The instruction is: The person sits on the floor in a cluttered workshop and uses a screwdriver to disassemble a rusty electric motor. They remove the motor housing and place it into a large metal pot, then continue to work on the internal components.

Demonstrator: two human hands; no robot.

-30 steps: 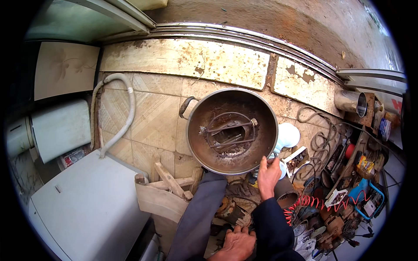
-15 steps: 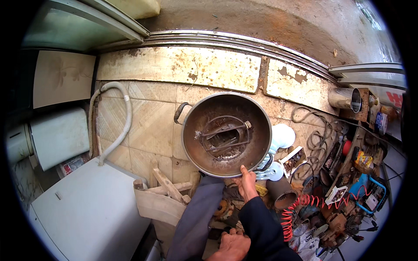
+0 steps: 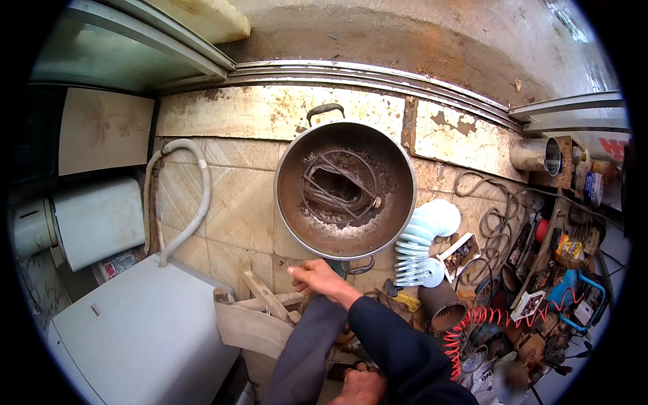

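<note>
In the head view, the pan [image 3: 395,202] sits near the middle, above the tiled floor [image 3: 236,185]. It is round, deep and brown inside, with pale and dark patches around its bottom. One handle [image 3: 326,109] stands out from its far rim; another loop handle [image 3: 361,266] shows below the near rim, beside a bit of green. Inside lies a wire frame [image 3: 331,200], a ring crossed by bars, over a dark opening at the bottom.

The right hand [image 3: 320,278], in a dark sleeve, is just below the near rim, its fingers pointing left. Some are hidden under the hand, so whether they are apart or together I cannot tell. The left hand [image 3: 363,387] is low, by the lower edge, near a dark thing too shaded to name; its fingers look bent, but what they close on I cannot tell.

A trouser leg [image 3: 304,354] stands left of the right sleeve, beside a wooden frame [image 3: 250,325]. Right of the pan are pale blue discs [image 3: 413,248], a small white tray [image 3: 445,249] of bits, a brown tube [image 3: 442,307] and a red coiled hose [image 3: 459,331].
</note>
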